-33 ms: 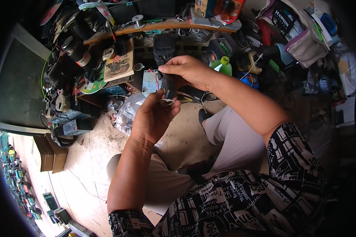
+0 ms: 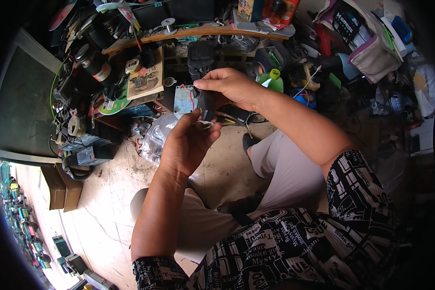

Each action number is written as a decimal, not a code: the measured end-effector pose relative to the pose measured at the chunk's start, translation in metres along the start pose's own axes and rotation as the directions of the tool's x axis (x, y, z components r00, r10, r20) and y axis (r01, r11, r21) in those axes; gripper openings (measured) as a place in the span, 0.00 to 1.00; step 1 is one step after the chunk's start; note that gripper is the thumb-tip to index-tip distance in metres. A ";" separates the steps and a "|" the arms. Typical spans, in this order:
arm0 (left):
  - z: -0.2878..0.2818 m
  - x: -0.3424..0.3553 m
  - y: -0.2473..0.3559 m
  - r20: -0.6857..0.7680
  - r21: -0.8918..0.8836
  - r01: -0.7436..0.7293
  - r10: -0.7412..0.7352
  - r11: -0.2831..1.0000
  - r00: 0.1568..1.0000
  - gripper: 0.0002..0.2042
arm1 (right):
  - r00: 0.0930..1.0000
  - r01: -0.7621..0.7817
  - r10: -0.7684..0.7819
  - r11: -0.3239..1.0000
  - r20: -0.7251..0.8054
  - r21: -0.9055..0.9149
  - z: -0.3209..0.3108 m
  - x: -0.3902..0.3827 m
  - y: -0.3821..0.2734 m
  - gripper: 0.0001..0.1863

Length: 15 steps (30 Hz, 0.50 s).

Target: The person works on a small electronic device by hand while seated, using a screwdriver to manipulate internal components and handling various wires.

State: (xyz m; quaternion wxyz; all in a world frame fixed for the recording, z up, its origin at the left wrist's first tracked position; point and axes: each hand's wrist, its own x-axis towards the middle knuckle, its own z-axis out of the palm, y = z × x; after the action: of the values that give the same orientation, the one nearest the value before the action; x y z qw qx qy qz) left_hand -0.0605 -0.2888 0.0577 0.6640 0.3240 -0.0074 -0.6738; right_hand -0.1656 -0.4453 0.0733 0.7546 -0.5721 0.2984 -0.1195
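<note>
In the head view, both hands meet at one device (image 2: 183, 101), held up over the floor (image 2: 108, 179), in front of the desk (image 2: 203, 32) and below its front edge. The device has a pale flat face, turned partly up, with a red wire (image 2: 192, 96) running down over it and a dark part (image 2: 207, 105) along its right side. The right hand (image 2: 234, 89) comes in from the right, its thumb pressed near the top right corner of the device; its other fingers bend behind and under the dark part, so how far they close cannot be told. The left hand (image 2: 182, 145) grips from below: the thumb lies at the lower edge, the fingers curl up opposite it with only a small gap, and a pale loop (image 2: 204, 124) shows between them. To keep this hold good, the thumbs should probably stay on the edges and off the red wire, which looks easy to snag; a light, even grip from both sides would likely stop the device twisting. Keeping the pale face tilted up should help the eyes follow the wire. A clear bag (image 2: 154, 137) lies on the floor beyond the left hand, a book (image 2: 146, 79) slants below the desk's left part, a green bottle (image 2: 271, 81) stands beyond the right forearm, and a spool (image 2: 168, 26) stands near the desk's front edge.
</note>
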 end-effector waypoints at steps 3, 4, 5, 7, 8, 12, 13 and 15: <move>0.000 0.000 0.000 0.015 0.040 0.000 -0.001 0.999 1.000 0.11 | 1.000 0.000 0.000 1.000 0.002 0.013 0.000 0.001 0.001 0.16; 0.000 0.000 0.000 0.015 0.040 0.000 -0.001 0.999 1.000 0.11 | 1.000 -0.007 0.007 1.000 0.010 0.021 -0.001 0.002 0.003 0.16; 0.002 -0.001 0.000 0.010 0.050 -0.001 0.000 0.999 1.000 0.11 | 1.000 -0.013 0.013 0.999 0.017 0.029 -0.002 0.003 0.004 0.15; 0.002 -0.001 0.000 0.004 0.059 -0.002 0.002 0.998 1.000 0.11 | 0.999 -0.016 0.015 0.999 0.031 0.033 -0.002 0.004 0.006 0.15; 0.002 -0.001 0.000 0.002 0.066 0.002 -0.002 0.998 1.000 0.11 | 0.999 -0.018 0.017 0.999 0.045 0.037 -0.002 0.005 0.007 0.15; 0.003 -0.002 -0.001 0.007 0.072 0.012 -0.013 0.997 1.000 0.11 | 0.998 0.004 -0.005 1.000 0.063 0.018 -0.002 0.007 0.010 0.15; 0.004 -0.002 -0.001 0.007 0.071 0.014 -0.014 0.997 1.000 0.11 | 0.998 -0.005 0.004 1.000 0.056 0.015 -0.002 0.006 0.010 0.15; 0.005 -0.002 -0.001 0.029 0.074 0.014 -0.016 0.997 0.999 0.11 | 0.999 -0.014 0.013 1.000 0.048 0.012 -0.002 0.006 0.011 0.16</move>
State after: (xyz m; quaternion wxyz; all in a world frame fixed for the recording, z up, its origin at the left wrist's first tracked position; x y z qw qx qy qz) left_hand -0.0638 -0.2891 0.0620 0.6462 0.3382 -0.0397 -0.6830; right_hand -0.1637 -0.4466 0.0612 0.7658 -0.5680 0.2835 -0.1028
